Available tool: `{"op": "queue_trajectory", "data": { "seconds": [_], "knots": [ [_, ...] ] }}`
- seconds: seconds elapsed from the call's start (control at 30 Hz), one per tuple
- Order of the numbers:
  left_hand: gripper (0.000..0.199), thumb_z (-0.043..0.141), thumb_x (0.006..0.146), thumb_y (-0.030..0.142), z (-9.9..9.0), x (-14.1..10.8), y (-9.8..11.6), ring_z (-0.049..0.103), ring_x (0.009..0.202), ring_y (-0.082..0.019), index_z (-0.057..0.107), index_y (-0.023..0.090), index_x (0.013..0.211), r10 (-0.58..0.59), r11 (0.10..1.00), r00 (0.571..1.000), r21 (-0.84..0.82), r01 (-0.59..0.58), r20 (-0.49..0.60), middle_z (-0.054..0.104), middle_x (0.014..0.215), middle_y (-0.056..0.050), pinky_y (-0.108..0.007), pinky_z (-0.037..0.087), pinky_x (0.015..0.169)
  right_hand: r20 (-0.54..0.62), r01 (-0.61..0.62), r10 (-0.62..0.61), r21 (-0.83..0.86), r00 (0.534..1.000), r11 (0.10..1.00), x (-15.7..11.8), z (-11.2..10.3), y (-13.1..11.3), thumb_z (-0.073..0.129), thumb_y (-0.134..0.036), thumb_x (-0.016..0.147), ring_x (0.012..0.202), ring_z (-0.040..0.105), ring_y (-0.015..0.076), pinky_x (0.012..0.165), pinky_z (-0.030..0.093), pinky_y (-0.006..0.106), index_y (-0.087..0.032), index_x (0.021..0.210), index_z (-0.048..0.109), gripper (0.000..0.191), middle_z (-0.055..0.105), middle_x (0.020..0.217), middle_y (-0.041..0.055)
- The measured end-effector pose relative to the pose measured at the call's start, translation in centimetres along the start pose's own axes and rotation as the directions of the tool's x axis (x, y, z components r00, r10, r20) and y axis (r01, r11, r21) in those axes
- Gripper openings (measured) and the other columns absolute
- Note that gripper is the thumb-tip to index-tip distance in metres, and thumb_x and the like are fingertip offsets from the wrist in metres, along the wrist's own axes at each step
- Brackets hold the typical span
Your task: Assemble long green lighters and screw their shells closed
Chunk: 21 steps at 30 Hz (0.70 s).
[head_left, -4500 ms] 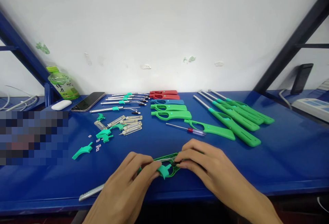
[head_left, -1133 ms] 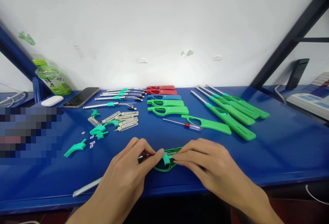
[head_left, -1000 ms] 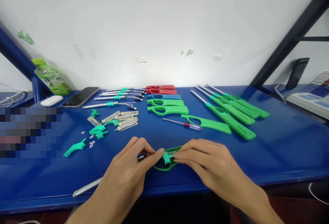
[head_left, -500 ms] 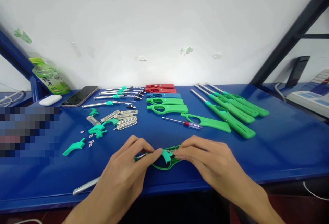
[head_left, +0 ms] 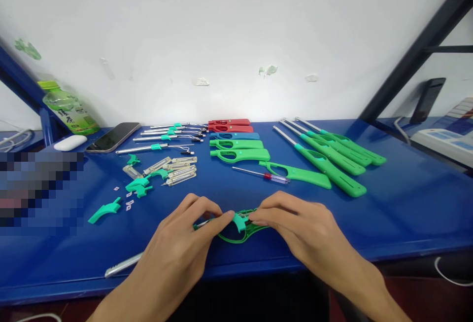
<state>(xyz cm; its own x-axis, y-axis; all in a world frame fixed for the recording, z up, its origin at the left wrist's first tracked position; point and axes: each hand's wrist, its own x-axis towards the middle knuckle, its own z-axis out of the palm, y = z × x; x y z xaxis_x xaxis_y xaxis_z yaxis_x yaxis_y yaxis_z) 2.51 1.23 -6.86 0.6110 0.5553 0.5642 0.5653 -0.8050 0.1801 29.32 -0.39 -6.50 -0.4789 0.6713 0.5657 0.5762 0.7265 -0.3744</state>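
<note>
Near the table's front edge, my left hand (head_left: 185, 238) pinches a green lighter shell (head_left: 235, 240), an open half of a long-necked gas lighter. A teal trigger (head_left: 240, 222) sits in it, touched by my left thumb. My right hand (head_left: 310, 226) has its thumb and fingers closed on the shell's handle end, just right of the trigger; its fingertips hide the small parts there. A silver tube (head_left: 123, 265) sticks out beyond my left wrist, its middle hidden by the hand.
Teal triggers (head_left: 107, 208), clear fuel tanks (head_left: 181, 176) and silver tubes with wires (head_left: 155, 147) lie left. Shell halves (head_left: 240, 155) lie behind my hands, with a screwdriver (head_left: 271, 177). Several green lighters (head_left: 328, 169) lie right. A phone (head_left: 114, 137) and bottle (head_left: 70, 110) are back left.
My right hand's fingers have shifted very slightly over the shell by the trigger. The view has moved a little; both hands keep their hold.
</note>
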Motion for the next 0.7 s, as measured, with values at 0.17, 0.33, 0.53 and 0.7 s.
{"op": "queue_trajectory", "data": {
  "seconds": [0.17, 0.33, 0.53, 0.7],
  "knots": [
    [0.054, 0.049, 0.102, -0.008, 0.07, -0.33, -0.16, 0.056, 0.101, -0.017, 0.062, 0.026, 0.141, 0.001, 1.0, 1.0, -0.01, -0.001, 0.009, 0.064, 0.118, -0.005, -0.029, 0.052, 0.082, -0.018, 0.014, -0.014, -0.01, 1.0, 1.0, -0.07, -0.02, -0.01, 0.051, 0.002, 0.104, 0.086, 0.072, 0.0126, 0.074, 0.054, 0.023, -0.022, 0.119, 0.073, 0.036, 0.075, 0.108, 0.0029],
    [0.058, 0.047, 0.101, -0.01, 0.2, -0.45, -0.33, 0.055, 0.102, -0.017, 0.06, 0.027, 0.143, -0.008, 1.0, 1.0, -0.015, 0.008, 0.024, 0.063, 0.12, -0.005, -0.03, 0.051, 0.084, -0.038, 0.009, -0.01, -0.014, 0.999, 1.0, -0.09, -0.06, -0.12, 0.054, 0.001, 0.104, 0.086, 0.072, 0.0116, 0.075, 0.053, 0.022, -0.021, 0.118, 0.073, 0.033, 0.075, 0.108, 0.0021],
    [0.051, 0.048, 0.102, -0.008, 0.14, -0.02, -0.18, 0.058, 0.109, -0.017, 0.063, 0.025, 0.138, 0.007, 1.0, 1.0, -0.009, -0.007, 0.029, 0.065, 0.123, -0.003, -0.03, 0.051, 0.09, 0.01, -0.011, 0.012, -0.071, 1.0, 0.997, -0.52, -0.09, -0.2, 0.056, -0.001, 0.105, 0.092, 0.074, 0.0152, 0.081, 0.053, 0.029, -0.028, 0.125, 0.069, 0.036, 0.077, 0.115, -0.0014],
    [0.044, 0.049, 0.105, -0.003, -0.04, 0.4, 0.16, 0.06, 0.107, -0.017, 0.065, 0.026, 0.135, 0.0, 1.0, 0.999, -0.012, 0.0, 0.041, 0.067, 0.121, -0.003, -0.031, 0.053, 0.09, 0.005, -0.014, 0.014, -0.055, 1.0, 0.998, -0.6, -0.08, -0.24, 0.058, -0.012, 0.109, 0.094, 0.075, 0.0161, 0.085, 0.052, 0.031, -0.027, 0.121, 0.069, 0.022, 0.079, 0.115, -0.0031]
  ]
}}
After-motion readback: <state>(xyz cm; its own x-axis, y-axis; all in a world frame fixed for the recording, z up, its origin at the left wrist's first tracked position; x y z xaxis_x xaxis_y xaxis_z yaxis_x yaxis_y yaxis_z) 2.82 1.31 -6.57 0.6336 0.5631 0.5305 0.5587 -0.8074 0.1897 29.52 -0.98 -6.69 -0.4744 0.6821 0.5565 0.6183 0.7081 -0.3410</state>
